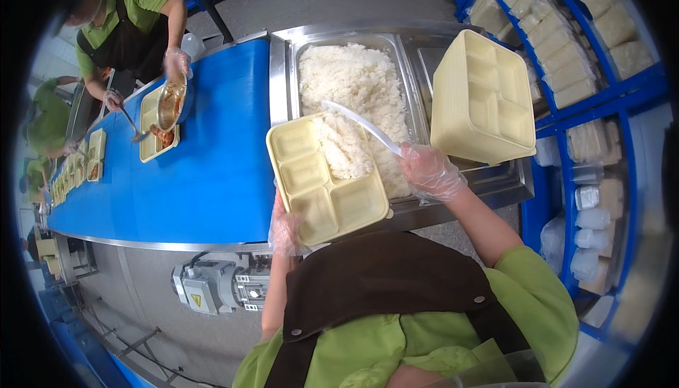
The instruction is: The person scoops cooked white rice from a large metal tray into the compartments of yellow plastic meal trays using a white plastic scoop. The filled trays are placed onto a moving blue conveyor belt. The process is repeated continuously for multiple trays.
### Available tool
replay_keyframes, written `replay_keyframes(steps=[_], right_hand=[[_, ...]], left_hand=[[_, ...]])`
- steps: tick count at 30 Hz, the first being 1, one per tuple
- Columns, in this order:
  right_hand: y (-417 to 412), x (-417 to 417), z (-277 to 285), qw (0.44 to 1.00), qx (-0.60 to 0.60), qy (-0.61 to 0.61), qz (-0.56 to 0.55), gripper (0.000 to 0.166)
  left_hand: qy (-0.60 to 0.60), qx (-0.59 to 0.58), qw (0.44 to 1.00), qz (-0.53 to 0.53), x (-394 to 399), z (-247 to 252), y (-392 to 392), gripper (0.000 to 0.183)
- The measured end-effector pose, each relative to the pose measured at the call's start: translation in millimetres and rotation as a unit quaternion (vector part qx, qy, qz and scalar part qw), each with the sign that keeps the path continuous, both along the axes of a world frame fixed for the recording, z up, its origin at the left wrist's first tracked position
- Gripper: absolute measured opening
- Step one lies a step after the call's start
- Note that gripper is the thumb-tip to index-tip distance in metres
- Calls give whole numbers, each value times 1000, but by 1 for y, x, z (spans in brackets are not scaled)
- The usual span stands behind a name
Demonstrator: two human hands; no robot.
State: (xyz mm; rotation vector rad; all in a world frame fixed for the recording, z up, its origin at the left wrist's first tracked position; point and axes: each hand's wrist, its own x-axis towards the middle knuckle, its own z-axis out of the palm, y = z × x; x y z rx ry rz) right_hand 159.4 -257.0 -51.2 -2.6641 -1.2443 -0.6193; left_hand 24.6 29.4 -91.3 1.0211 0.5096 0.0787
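My left hand (pixel 285 227), in a clear plastic glove, grips the left edge of a pale yellow compartment tray (pixel 358 205). Cooked rice (pixel 345 149) lies in the tray's long upper-right compartment; its other compartments hold nothing. In my gloved right hand (pixel 431 171) is the handle of a white plastic rice paddle (pixel 366 125), whose far end touches the rice at the tray's top edge. Behind the tray, a steel pan (pixel 401 64) is filled with a mound of white rice (pixel 353 77). To the right stands a tall stack of the same trays (pixel 459 101).
A blue conveyor belt (pixel 223 191) runs left, carrying a tray with sauced food (pixel 164 136) and several more trays beyond. Across it a co-worker (pixel 132 22) holds a ladle and a metal bowl (pixel 172 102). Blue shelving (pixel 626 93) with wrapped packs stands right; a motor (pixel 212 287) sits below the belt.
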Motion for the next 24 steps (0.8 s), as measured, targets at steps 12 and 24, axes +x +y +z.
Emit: replay_keyframes(steps=[12,24], right_hand=[[45,4,39,881,204,397,-157,19],[21,-38,10,785,196,534,-244,24]], left_hand=[[-30,-103,990,87,15,-4,42,84],[-2,153,988,38,165,-65,301,54]])
